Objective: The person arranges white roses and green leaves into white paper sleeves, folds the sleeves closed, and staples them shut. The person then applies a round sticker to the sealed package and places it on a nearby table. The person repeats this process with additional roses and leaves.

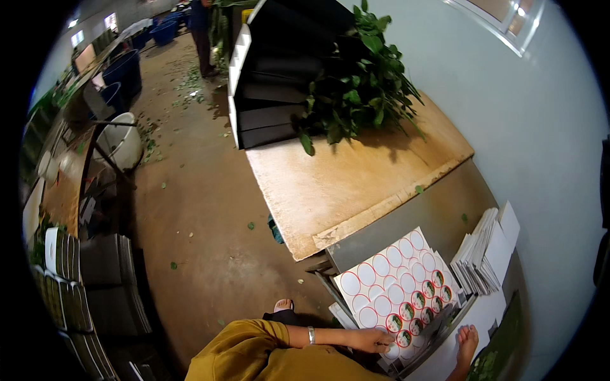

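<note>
A sheet of round stickers [395,294] lies on a low surface at the lower right. Its upper rows show blank white circles rimmed in red; the lower rows bear green printed pictures. At the sheet's lower left edge, my left hand [373,341] has its fingers bent together against the stickers; whatever is between the fingertips is too small to make out. My right hand [467,346] is held up to the right of the sheet, fingers curled close together, their contents hidden. Between the hands, a dark grey strip [438,327] crosses the sheet's lower right part.
A wooden-topped table [356,184] carries a leafy green bunch [365,82] and black open boxes [273,95]. White folded cards [480,251] stand against the right wall. Stacked cartons [105,273] are at left, near a white tub [121,143]. A person [201,38] stands farther back.
</note>
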Demonstrator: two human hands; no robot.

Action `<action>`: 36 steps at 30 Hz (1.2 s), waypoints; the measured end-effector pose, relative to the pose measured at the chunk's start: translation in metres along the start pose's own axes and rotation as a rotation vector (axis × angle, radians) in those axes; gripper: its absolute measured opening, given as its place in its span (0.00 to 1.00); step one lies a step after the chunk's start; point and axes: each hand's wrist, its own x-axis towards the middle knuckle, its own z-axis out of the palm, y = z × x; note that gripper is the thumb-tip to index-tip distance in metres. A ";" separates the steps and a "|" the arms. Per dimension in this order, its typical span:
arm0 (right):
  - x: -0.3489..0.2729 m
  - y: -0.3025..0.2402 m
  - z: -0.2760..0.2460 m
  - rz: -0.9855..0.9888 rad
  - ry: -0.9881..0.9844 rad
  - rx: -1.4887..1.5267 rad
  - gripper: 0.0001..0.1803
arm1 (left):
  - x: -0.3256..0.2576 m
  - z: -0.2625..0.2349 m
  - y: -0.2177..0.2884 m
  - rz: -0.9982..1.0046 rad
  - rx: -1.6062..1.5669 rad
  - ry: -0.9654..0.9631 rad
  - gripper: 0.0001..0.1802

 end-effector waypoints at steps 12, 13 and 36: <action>0.056 -0.014 -0.002 -0.008 0.117 0.511 0.27 | 0.117 -0.064 0.044 -0.190 -0.210 0.225 0.26; 0.071 -0.014 0.001 -0.002 0.154 0.527 0.26 | 0.135 -0.073 0.048 -0.192 -0.128 0.223 0.32; 0.228 -0.005 0.095 0.265 -0.207 0.651 0.23 | 0.329 -0.188 -0.013 -0.507 -0.192 0.294 0.47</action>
